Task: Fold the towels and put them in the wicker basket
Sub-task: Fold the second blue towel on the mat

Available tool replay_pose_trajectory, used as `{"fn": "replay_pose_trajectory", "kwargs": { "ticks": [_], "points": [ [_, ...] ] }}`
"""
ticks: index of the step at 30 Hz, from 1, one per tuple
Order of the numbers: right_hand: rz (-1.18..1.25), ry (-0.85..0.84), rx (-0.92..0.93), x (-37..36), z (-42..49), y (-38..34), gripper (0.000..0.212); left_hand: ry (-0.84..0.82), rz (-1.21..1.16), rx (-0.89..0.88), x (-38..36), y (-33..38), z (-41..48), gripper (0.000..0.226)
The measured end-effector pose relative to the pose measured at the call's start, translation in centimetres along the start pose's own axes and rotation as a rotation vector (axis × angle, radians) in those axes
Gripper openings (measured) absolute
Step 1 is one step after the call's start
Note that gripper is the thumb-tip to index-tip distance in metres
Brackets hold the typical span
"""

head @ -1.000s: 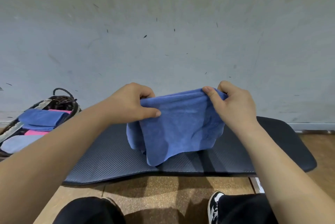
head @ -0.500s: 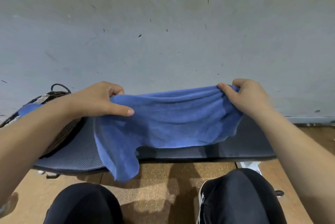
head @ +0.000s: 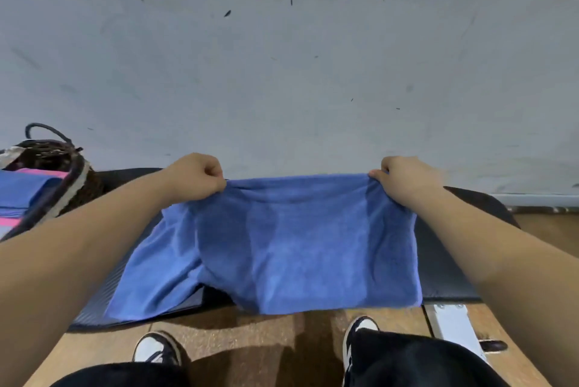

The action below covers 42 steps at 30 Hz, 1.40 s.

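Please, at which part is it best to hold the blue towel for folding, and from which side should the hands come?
Probably the two far top corners, one in each hand, coming from the near side. The left hand and right hand already pinch them, so the blue towel is stretched wide and drapes over the dark mat, ready to lay flat.

A pale grey wall (head: 282, 73), flecked with small dark marks, is filling the upper view. A dark ribbed mat (head: 445, 261) is lying on the wooden floor (head: 250, 342) below it.
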State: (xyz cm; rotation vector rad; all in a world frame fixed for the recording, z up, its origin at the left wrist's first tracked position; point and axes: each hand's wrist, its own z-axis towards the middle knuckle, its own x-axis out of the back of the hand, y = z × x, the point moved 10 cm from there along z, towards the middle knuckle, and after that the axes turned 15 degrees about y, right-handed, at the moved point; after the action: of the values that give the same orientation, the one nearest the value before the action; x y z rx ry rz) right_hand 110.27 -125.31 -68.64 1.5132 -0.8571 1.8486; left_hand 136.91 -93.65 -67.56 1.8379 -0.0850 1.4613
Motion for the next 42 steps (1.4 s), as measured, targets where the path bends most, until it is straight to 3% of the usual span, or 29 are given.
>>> {"fn": "replay_pose_trajectory", "kwargs": {
  "ticks": [4,7,11,14,16,18,20,22,24,26,31,36,40,42],
  "points": [
    [-0.13,-0.008,0.023,-4.7,2.3,0.2,0.035,0.173,-0.052,0.03,-3.9,-1.4,4.4,0.006],
    [-0.142,-0.018,0.011,-6.4,2.4,-0.9,0.036,0.166,-0.002,-0.026,-6.4,-1.7,5.5,0.012],
    [0.308,-0.039,0.082,-7.5,-0.4,-8.2,0.037,0.208,0.039,-0.003,-6.4,-4.4,5.2,0.02],
    [0.541,-0.17,0.118,-8.5,-4.0,-14.7,0.034,0.301,0.119,0.046,-3.6,-7.8,4.5,0.027],
    [0.587,-0.249,0.122,-9.4,-6.2,-18.2,0.048,0.264,0.191,0.119,-2.6,-11.0,3.6,0.036],
    [0.572,-0.279,0.134,-10.2,-7.6,-20.8,0.075,0.197,0.216,0.143,-2.5,-13.7,2.4,0.047],
    [0.551,-0.317,0.11,-11.5,-8.4,-22.2,0.084,0.193,0.19,0.157,-2.3,-15.5,1.5,0.056],
    [0.507,-0.303,0.1,-12.2,-8.8,-22.7,0.073,0.229,0.089,0.202,-2.1,-16.4,1.2,0.046],
    [0.39,-0.249,0.135,-12.3,-8.8,-23.2,0.064,0.244,0.004,0.25,-2.5,-16.7,1.0,0.02],
    [0.305,-0.217,0.192,-12.2,-8.4,-24.2,0.067,0.283,-0.03,0.247,-2.1,-17.0,1.2,0.004],
    [0.223,-0.307,0.27,-13.9,-8.8,-25.7,0.072,0.385,0.05,0.315,1.8,-21.7,1.1,0.004],
    [0.168,-0.313,0.309,-14.7,-10.1,-26.9,0.075,0.407,0.305,0.149,1.9,-20.2,-0.2,0.065],
    [0.126,-0.312,0.315,-14.6,-10.6,-28.1,0.074,0.088,0.413,0.123,-4.8,-18.3,-0.6,0.082],
    [0.121,-0.354,0.296,-15.0,-10.9,-28.5,0.075,0.04,0.394,0.132,-6.2,-18.3,-0.4,0.088]
  ]
}}
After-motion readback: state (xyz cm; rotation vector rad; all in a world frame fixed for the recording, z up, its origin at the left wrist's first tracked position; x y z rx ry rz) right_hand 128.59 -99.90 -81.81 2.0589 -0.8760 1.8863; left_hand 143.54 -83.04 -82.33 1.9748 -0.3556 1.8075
